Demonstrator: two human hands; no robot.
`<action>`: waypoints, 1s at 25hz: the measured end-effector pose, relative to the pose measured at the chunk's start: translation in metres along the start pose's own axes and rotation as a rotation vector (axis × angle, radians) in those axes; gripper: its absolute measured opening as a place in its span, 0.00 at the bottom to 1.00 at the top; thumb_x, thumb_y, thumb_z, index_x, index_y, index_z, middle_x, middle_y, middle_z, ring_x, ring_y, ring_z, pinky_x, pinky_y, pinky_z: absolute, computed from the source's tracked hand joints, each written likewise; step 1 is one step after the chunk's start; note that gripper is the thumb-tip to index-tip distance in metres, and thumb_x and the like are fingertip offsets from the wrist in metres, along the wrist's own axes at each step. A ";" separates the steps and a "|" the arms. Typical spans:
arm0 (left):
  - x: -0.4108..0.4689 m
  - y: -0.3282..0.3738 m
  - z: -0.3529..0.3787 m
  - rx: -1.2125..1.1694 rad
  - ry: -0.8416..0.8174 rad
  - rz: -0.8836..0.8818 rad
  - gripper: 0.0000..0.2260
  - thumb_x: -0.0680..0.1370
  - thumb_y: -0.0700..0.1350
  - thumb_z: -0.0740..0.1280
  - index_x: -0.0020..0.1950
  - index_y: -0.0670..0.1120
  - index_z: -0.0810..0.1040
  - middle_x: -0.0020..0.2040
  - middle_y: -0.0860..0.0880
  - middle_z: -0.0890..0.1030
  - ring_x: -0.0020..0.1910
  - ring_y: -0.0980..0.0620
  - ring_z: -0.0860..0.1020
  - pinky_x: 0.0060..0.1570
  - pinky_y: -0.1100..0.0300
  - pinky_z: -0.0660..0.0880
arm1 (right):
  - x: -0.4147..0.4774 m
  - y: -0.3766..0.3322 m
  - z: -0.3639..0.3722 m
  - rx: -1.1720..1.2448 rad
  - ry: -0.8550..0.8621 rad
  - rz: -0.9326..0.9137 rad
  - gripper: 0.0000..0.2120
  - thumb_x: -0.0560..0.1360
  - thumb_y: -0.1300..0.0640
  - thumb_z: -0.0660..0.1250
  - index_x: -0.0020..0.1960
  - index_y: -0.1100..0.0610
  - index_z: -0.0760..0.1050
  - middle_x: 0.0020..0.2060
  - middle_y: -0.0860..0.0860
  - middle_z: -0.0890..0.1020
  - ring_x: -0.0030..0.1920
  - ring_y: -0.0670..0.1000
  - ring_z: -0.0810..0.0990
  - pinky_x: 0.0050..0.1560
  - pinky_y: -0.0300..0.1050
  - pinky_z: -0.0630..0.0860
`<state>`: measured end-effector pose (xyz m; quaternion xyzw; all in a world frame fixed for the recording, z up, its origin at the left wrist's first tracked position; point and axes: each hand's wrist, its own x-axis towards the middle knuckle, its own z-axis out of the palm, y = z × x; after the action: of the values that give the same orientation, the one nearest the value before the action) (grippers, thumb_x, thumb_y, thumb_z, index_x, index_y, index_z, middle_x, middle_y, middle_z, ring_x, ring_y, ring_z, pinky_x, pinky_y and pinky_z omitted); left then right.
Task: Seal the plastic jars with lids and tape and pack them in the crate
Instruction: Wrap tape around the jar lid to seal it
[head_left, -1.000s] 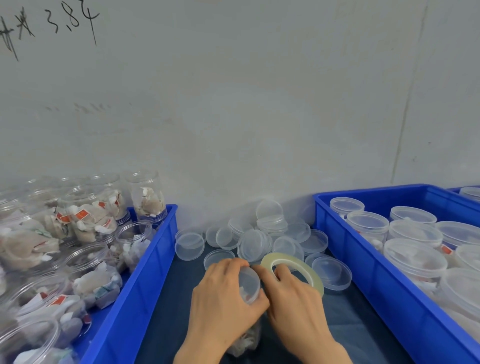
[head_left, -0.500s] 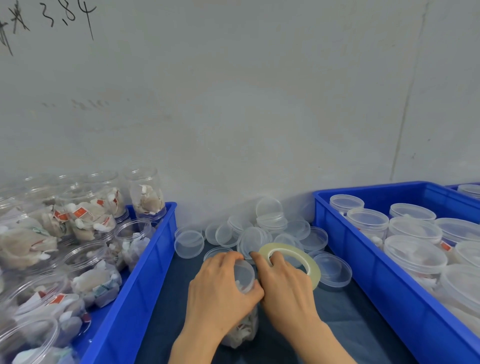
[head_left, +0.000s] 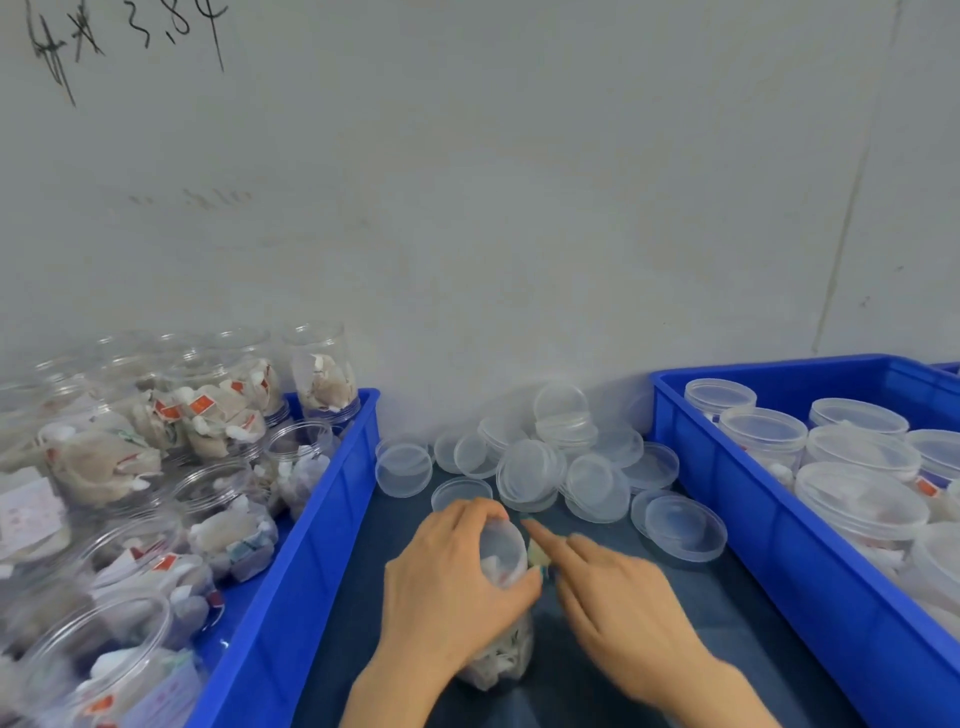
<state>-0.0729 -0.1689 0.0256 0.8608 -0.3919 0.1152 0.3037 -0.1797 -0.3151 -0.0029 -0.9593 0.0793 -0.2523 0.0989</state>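
Left hand (head_left: 457, 587) is wrapped right over the top end of the jar (head_left: 498, 660), and that's a firm grip: fingers curled round the lid (head_left: 501, 548), thumb on the near side. The jar is tipped over, lid end pointing away from the person, with pale packets showing through the clear wall below the grip. It sits low over the dark blue surface (head_left: 753, 597); whether it touches, I can't tell.

Right hand (head_left: 618, 592) is just to the right of that grip. Its index finger is stretched out straight, tip at the rim of the lid. A pale yellowish bit of tape (head_left: 537, 557) shows between that finger and the jar. The hand is blurred, so I can't tell whether it has a grip on the tape or is only pressing.

Beyond the grip, against the wall (head_left: 519, 234), lies a heap of loose clear lids (head_left: 530, 467), some stacked, some tilted. Well to the right of the grip stands a blue crate (head_left: 810, 571) holding lidded jars (head_left: 763, 426), standing upright. To the left of the grip is another blue crate (head_left: 311, 545), packed with open jars (head_left: 223, 499) full of packets.
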 end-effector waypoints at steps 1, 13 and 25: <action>-0.001 -0.001 -0.001 -0.006 -0.003 -0.007 0.27 0.65 0.73 0.61 0.60 0.66 0.63 0.56 0.69 0.69 0.56 0.67 0.68 0.45 0.62 0.69 | -0.011 0.000 0.006 -0.032 -0.017 -0.037 0.25 0.79 0.51 0.54 0.75 0.42 0.62 0.47 0.42 0.78 0.46 0.45 0.79 0.40 0.38 0.67; -0.029 0.014 0.003 -0.150 0.190 0.085 0.24 0.63 0.68 0.59 0.58 0.66 0.73 0.53 0.73 0.71 0.54 0.62 0.74 0.44 0.61 0.71 | -0.030 -0.030 0.026 0.495 -0.132 0.087 0.44 0.66 0.33 0.71 0.75 0.32 0.51 0.72 0.34 0.57 0.68 0.37 0.67 0.65 0.41 0.70; -0.035 0.001 0.034 -0.841 -0.018 -0.098 0.08 0.77 0.61 0.64 0.54 0.65 0.79 0.58 0.60 0.80 0.58 0.62 0.78 0.56 0.60 0.77 | -0.028 0.020 -0.122 1.089 0.710 0.339 0.33 0.68 0.50 0.73 0.70 0.57 0.69 0.60 0.57 0.80 0.60 0.56 0.80 0.55 0.54 0.77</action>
<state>-0.0984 -0.1688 -0.0165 0.6806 -0.3660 -0.0769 0.6300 -0.2670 -0.3468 0.0834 -0.6057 0.1180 -0.5373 0.5749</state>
